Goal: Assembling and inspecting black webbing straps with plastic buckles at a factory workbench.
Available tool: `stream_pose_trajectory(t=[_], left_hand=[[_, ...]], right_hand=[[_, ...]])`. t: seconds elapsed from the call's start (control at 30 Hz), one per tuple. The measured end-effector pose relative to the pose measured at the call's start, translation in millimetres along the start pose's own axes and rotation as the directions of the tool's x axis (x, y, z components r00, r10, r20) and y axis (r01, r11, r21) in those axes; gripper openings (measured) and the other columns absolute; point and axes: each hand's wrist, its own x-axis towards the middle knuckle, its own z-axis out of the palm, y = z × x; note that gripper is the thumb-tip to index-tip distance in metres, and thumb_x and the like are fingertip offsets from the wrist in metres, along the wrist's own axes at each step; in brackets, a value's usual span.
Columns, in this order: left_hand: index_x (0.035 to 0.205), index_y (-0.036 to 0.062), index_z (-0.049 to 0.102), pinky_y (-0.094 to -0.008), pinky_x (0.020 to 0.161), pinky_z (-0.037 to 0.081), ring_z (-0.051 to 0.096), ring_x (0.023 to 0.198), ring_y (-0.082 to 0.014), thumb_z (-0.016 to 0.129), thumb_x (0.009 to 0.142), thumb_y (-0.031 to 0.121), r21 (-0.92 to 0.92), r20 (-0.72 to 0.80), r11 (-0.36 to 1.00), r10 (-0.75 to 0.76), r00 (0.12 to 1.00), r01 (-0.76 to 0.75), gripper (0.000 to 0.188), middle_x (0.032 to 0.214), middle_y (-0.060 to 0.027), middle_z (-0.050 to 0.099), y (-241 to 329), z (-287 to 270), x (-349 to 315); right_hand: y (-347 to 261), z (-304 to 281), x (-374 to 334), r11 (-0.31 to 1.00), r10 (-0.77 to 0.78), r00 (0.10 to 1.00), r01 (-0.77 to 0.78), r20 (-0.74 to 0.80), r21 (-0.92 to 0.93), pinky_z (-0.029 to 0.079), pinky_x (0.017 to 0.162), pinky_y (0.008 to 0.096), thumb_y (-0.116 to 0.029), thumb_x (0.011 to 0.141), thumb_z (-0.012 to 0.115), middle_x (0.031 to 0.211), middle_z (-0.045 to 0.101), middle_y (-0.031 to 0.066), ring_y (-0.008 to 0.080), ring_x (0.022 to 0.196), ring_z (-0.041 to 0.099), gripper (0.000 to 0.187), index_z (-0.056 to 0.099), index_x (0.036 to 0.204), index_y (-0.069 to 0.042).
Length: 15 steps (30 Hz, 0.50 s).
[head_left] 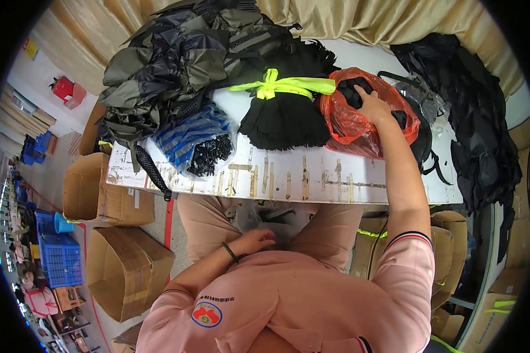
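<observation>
My right hand (371, 107) reaches into a red plastic bag (353, 138) on the right part of the table. Its fingers are apart and touch black pieces (352, 94) inside; their exact kind is hard to make out. My left hand (257, 240) rests at my lap, fingers loosely bent and nothing visible in them. Just beyond it, between my thighs, lies a clear plastic bag (250, 217) with dark contents. Left of the red bag sits a bundle of black fabric strips (285, 123), tied round with a bright yellow-green band (271, 87).
A large pile of dark fabric pieces (176, 59) covers the table's far left. Before it lies a blue-striped bag (185, 138) of small black plastic parts (212, 156). Black fabric (483, 129) hangs off the white table (277, 185) at right. Cardboard boxes (129, 270) stand at left.
</observation>
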Motion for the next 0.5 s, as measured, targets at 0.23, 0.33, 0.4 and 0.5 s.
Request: stream_pose_trajectory(t=[0.23,0.33,0.4,0.5], left_hand=[[0.109,0.004,0.059,-0.034,0.075,0.052,0.064,0.087,-0.0244,0.063,0.087,0.022,0.004,0.005,1.0,0.008,1.0,-0.008,0.029,0.098,-0.0147,0.066,1,4,-3],[0.11,0.0039,0.059,-0.0339,0.077,0.051,0.064,0.09,-0.0241,0.062,0.088,0.022,-0.021,0.003,0.999,-0.038,0.999,0.038,0.028,0.101,-0.0146,0.065,4,-2,-12],[0.11,0.004,0.059,-0.0344,0.078,0.051,0.064,0.09,-0.024,0.062,0.088,0.021,-0.03,-0.012,1.0,0.007,1.0,-0.008,0.029,0.103,-0.0143,0.065,1,-2,-14],[0.113,0.0035,0.058,-0.0325,0.079,0.05,0.062,0.091,-0.0212,0.062,0.089,0.022,-0.032,0.013,0.999,-0.022,1.0,0.022,0.031,0.101,-0.0131,0.066,-4,-2,-13]], right_hand=[[20,35,31,0.993,-0.047,0.98,0.067,-0.193,0.099,0.05,0.087,0.0437,-0.023,0.072,0.069,0.115,0.057,0.0208,0.0362,0.103,0.06,0.051,0.056,0.122,-0.021],[14,19,20,0.973,-0.074,0.971,0.12,-0.227,0.195,0.05,0.085,0.0405,-0.018,0.067,0.072,0.099,0.065,0.0203,0.0322,0.096,0.063,0.049,0.061,0.115,-0.015],[33,16,22,0.889,-0.053,0.926,0.213,-0.373,0.405,0.05,0.083,0.0393,-0.018,0.067,0.07,0.096,0.066,0.0216,0.033,0.093,0.064,0.045,0.063,0.111,-0.011],[56,7,26,0.805,-0.03,0.923,0.25,-0.384,0.537,0.05,0.078,0.0335,-0.016,0.066,0.069,0.088,0.067,0.0185,0.0281,0.082,0.066,0.042,0.064,0.107,-0.008]])
